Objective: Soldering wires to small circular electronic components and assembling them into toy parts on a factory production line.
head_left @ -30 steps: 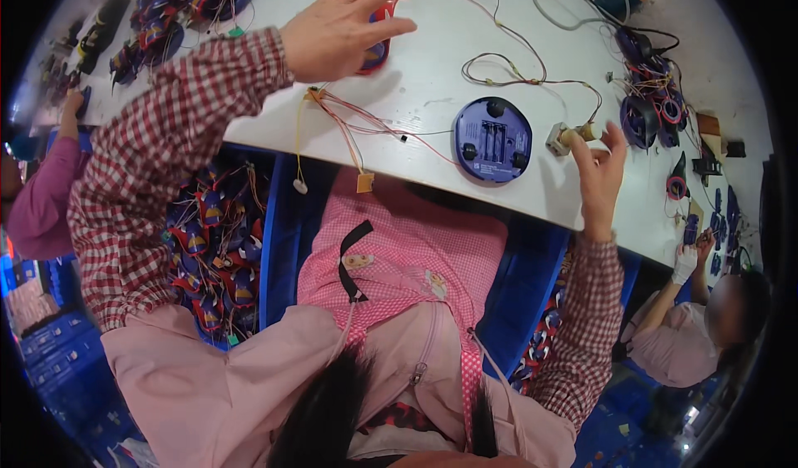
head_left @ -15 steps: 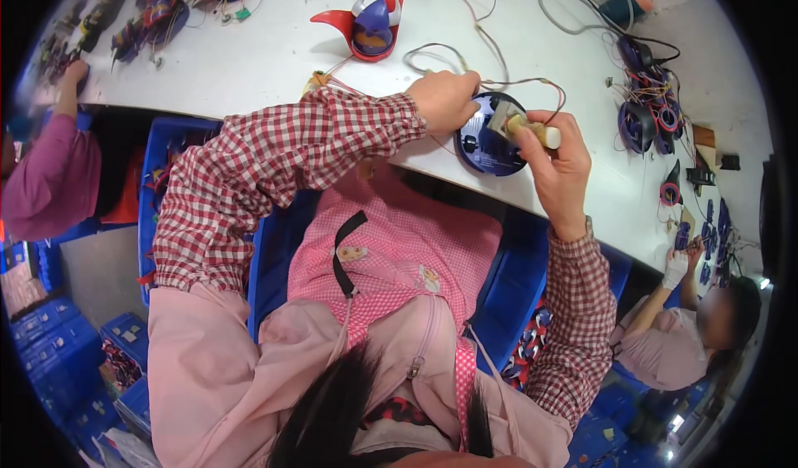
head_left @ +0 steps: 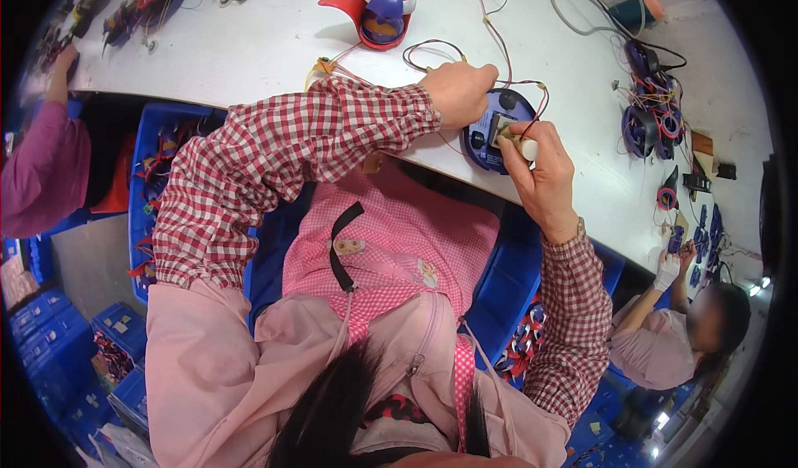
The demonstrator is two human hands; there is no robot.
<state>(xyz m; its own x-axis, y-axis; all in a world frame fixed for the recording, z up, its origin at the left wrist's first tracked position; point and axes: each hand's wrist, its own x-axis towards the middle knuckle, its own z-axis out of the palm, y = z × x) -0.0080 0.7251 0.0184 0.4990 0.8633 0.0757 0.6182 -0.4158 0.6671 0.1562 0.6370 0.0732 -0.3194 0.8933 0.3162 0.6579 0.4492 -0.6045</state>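
A dark blue round plastic base (head_left: 484, 155) lies near the table's front edge. My left hand (head_left: 461, 94) is closed at its upper left edge, steadying it; the fingertips are partly hidden. In my right hand (head_left: 544, 169), thumb and fingers pinch a small pale block with a white end (head_left: 529, 149) and wires. The block's squarish end sits against the middle of the base; whether it is seated in a recess I cannot tell. Thin wires (head_left: 544, 94) run from it across the table. Beyond my left hand stands a red and purple horned toy (head_left: 383, 17).
Wired dark parts lie heaped at the far left (head_left: 158, 2) and at the right (head_left: 644, 119). A cable (head_left: 573, 19) loops at the back. Blue bins (head_left: 507, 260) flank my lap. Co-workers sit at left (head_left: 46, 169) and right (head_left: 665, 343).
My right hand has brought the pale block lower and left, from tilted over the base to against its middle. My left hand stays at the base's edge, its fingers shifted slightly.
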